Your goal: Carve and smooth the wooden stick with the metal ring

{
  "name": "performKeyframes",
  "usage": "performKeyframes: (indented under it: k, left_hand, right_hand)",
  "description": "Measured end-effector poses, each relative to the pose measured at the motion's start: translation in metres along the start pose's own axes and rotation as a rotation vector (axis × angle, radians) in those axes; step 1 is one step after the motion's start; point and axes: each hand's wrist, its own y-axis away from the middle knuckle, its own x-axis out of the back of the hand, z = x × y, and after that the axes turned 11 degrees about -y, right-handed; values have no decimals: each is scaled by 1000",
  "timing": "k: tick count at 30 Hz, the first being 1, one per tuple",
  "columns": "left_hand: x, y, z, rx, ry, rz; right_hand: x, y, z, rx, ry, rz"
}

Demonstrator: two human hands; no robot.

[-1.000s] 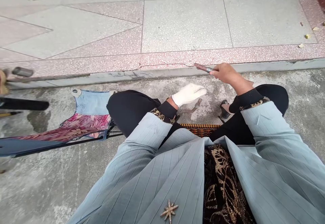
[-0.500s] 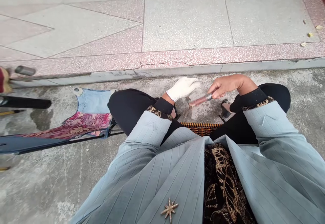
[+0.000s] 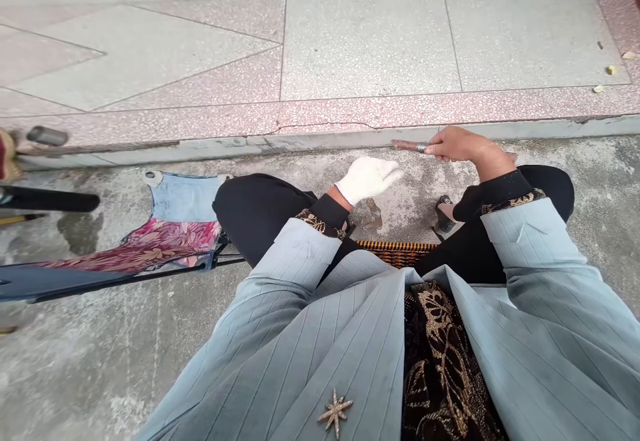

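Observation:
My left hand (image 3: pixel 371 179), in a white knitted glove, is held over the concrete between my knees. Its fingers are drawn together and point right; whatever they may hold is hidden. Below it is a small brown patch or piece (image 3: pixel 373 214) that I cannot identify. My bare right hand (image 3: pixel 457 144) is wrapped round a slim reddish-brown tool (image 3: pixel 407 145) with wire-like silver winding near the grip. The tool lies almost level, its front end pointing left near the step edge and its back end showing behind the wrist.
A woven wicker edge (image 3: pixel 397 253) shows between my thighs. At left stand a folding chair with floral and denim fabric (image 3: pixel 175 241), a black tube (image 3: pixel 50 199) and a grey cylinder (image 3: pixel 47 135). A low step (image 3: pixel 340 139) runs across in front, with tiled floor beyond.
My right hand has lifted the tool up and away from the brown patch, swinging it from slanting down-left to nearly level. My gloved left hand has shifted slightly right and down.

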Motion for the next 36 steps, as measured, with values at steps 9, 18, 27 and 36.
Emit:
performKeyframes:
  k: [9, 18, 27, 36]
  left_hand:
    - [5, -1, 3, -90, 30, -23]
    - [-9, -8, -7, -14, 335, -24]
    - [-24, -13, 14, 175, 1114, -24]
    - [-19, -10, 10, 74, 692, -109]
  right_hand:
    - [-21, -9, 2, 8, 203, -585]
    - [-19, -2, -5, 161, -55, -844]
    - [-15, 8, -3, 399, -529, -300]
    - [-25, -16, -5, -19, 252, 35]
